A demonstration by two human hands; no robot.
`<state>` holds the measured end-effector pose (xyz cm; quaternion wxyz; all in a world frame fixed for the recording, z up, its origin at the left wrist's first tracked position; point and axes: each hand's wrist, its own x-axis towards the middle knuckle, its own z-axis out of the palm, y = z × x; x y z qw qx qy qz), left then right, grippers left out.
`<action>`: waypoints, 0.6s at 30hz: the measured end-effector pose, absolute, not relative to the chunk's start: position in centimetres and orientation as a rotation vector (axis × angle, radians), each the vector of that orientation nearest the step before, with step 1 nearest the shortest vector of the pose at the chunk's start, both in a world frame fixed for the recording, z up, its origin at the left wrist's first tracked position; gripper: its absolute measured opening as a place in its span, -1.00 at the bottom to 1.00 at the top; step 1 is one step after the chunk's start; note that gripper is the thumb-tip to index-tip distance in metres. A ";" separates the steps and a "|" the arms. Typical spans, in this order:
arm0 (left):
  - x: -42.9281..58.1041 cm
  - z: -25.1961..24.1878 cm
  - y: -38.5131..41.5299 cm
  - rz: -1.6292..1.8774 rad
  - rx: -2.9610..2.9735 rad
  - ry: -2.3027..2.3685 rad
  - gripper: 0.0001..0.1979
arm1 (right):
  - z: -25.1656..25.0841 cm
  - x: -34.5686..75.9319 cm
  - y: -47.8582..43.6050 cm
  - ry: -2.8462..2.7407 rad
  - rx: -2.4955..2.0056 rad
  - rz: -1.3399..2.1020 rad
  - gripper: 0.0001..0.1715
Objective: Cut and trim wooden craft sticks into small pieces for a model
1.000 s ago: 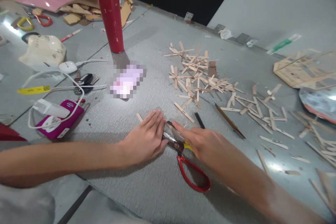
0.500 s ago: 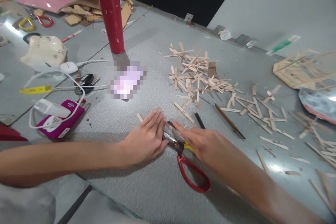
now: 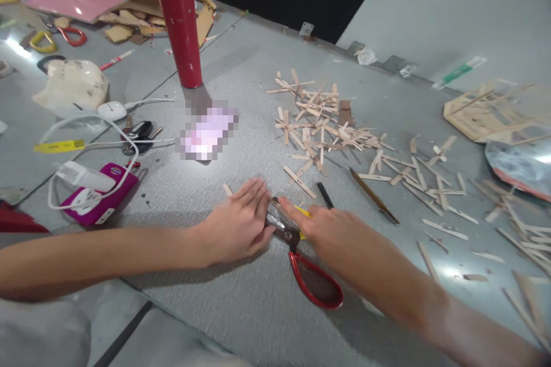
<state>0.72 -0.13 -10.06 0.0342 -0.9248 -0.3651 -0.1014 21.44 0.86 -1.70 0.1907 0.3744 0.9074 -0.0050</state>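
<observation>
My left hand (image 3: 246,219) lies low on the grey table with its fingers pressed together over a craft stick (image 3: 228,190), whose pale end sticks out past the knuckles. Its thumb reaches to the blades of a pair of scissors (image 3: 287,234). My right hand (image 3: 329,235) is closed at the scissors' yellow handle, forefinger stretched toward the left fingertips. The red handle loop hangs free below. Where blades and stick meet is mostly covered by my fingers. A thin black rod (image 3: 325,195) lies just beyond my right hand.
Many cut craft sticks (image 3: 318,112) are scattered ahead and right, with a brown pointed tool (image 3: 373,195) among them. A wooden frame (image 3: 477,114) stands far right. Leftward are a red flask (image 3: 179,34), a blurred-out phone (image 3: 209,132), keys (image 3: 140,135) and a purple power bank (image 3: 107,195) with cables.
My right hand has shifted slightly, and more of the scissors' yellow handle shows beside its forefinger. The red loop sits a little closer in. My left hand holds its place.
</observation>
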 end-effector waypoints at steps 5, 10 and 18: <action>0.5 -10.0 0.3 -0.364 -2.855 -1.068 -0.31 | -0.5 20.4 1.7 2.562 0.960 0.004 -0.35; 0.7 -10.1 0.5 -0.278 -2.752 -0.936 -0.28 | -1.1 20.4 1.4 2.508 0.982 0.017 -0.30; 1.6 -9.3 0.4 -0.193 -2.692 -0.930 -0.32 | -1.4 20.4 1.2 2.398 0.962 0.044 -0.13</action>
